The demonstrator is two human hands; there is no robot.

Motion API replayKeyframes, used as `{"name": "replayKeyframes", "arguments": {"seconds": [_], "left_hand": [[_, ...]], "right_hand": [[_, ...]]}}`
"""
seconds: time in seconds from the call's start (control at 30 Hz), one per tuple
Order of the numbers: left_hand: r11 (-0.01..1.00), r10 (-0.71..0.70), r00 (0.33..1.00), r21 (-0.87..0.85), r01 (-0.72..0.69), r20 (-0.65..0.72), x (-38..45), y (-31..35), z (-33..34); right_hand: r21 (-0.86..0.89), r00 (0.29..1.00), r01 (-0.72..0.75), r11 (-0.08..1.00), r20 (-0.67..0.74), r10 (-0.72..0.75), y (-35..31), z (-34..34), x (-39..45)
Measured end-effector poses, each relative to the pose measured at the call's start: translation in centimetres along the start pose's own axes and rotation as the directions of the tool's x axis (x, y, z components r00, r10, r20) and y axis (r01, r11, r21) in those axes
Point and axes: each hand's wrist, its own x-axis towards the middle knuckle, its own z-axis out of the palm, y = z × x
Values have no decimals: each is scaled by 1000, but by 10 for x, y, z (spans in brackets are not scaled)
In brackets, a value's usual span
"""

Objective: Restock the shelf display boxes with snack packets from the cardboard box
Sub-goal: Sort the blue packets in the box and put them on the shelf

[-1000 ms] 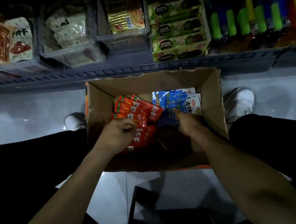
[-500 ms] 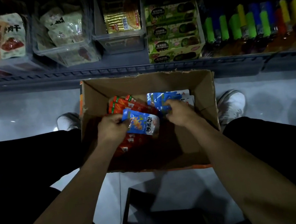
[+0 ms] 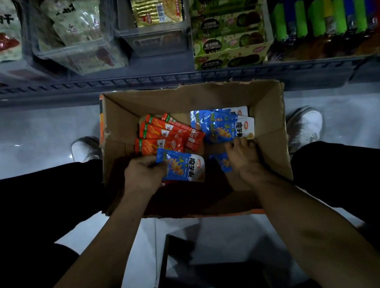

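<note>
While left hand [image 3: 143, 174] grips blue packet [image 3: 183, 166], red packets [image 3: 166, 136] just behind.

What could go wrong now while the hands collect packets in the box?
The left hand pinches the blue packet only by one edge, so it may slip back. The right hand reaches among the blue packets beside the red packets; the two flavours could get mixed.

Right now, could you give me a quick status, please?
Left hand grips blue packet. Right hand reaching blue stack in cardboard box. Nothing blocking.
</note>
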Motion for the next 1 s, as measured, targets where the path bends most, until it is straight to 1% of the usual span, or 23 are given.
{"name": "replayKeyframes", "arguments": {"seconds": [0.03, 0.1, 0.17, 0.23, 0.3, 0.33, 0.37, 0.47, 0.57, 0.6, 0.67, 0.7, 0.73, 0.8, 0.83, 0.87, 0.9, 1.0], "left_hand": [[1000, 0, 1000, -7, 0, 7, 1, 0, 0], [1000, -10, 1000, -21, 11, 16, 3, 1, 0], [999, -20, 999, -46, 21, 27, 4, 5, -1], [992, -31, 998, -121, 37, 48, 4, 9, -3], [978, -56, 995, -198, 72, 81, 2, 18, -7], [965, -69, 993, -247, 89, 92, -1, 24, -9], [948, -80, 992, -302, 105, 97, -5, 29, -12], [886, -74, 989, -446, 124, 126, -17, 43, -19], [868, 15, 991, -493, 53, 134, -27, 52, -20], [863, 47, 991, -504, 21, 122, -31, 55, -21], [833, 93, 994, -552, -42, 65, -40, 62, -21], [812, 106, 994, -580, -71, 26, -43, 66, -22], [792, 108, 994, -604, -95, -15, -47, 69, -23], [755, 93, 991, -642, -134, -97, -53, 75, -26], [732, 83, 988, -665, -149, -130, -55, 78, -28], [710, 73, 986, -686, -158, -152, -57, 82, -29], [697, 65, 983, -697, -166, -170, -60, 85, -31], [651, 64, 981, -737, -182, -186, -71, 97, -34]], "right_hand": [[51, 999, -13, 999, 33, 11, -1, -4, -2], [206, 994, -60, 977, 97, 41, 0, -16, -4], [414, 996, -79, 907, 76, 52, 2, -30, -8], [588, 993, 4, 809, 93, -72, 3, -51, -12], [733, 980, 31, 680, 112, -166, 5, -74, -17], [767, 971, 49, 640, 113, -209, 4, -86, -22], [777, 966, 62, 626, 112, -235, 4, -97, -26], [769, 951, 94, 633, 118, -285, 0, -132, -45], [812, 948, 155, 563, 38, -316, -9, -157, -69], [828, 952, 167, 536, 5, -305, -12, -163, -77], [870, 953, 208, 448, -78, -292, -14, -172, -92], [895, 956, 224, 387, -123, -268, -14, -176, -99], [927, 961, 227, 300, -163, -223, -13, -180, -106], [974, 972, 226, 19, -224, -73, -12, -182, -117], [967, 977, 210, -146, -213, -8, -12, -183, -123], [940, 983, 182, -288, -183, 24, -13, -182, -127], [902, 986, 162, -400, -162, 33, -16, -185, -133], [805, 990, 143, -576, -116, 83, -31, -186, -139]]}}
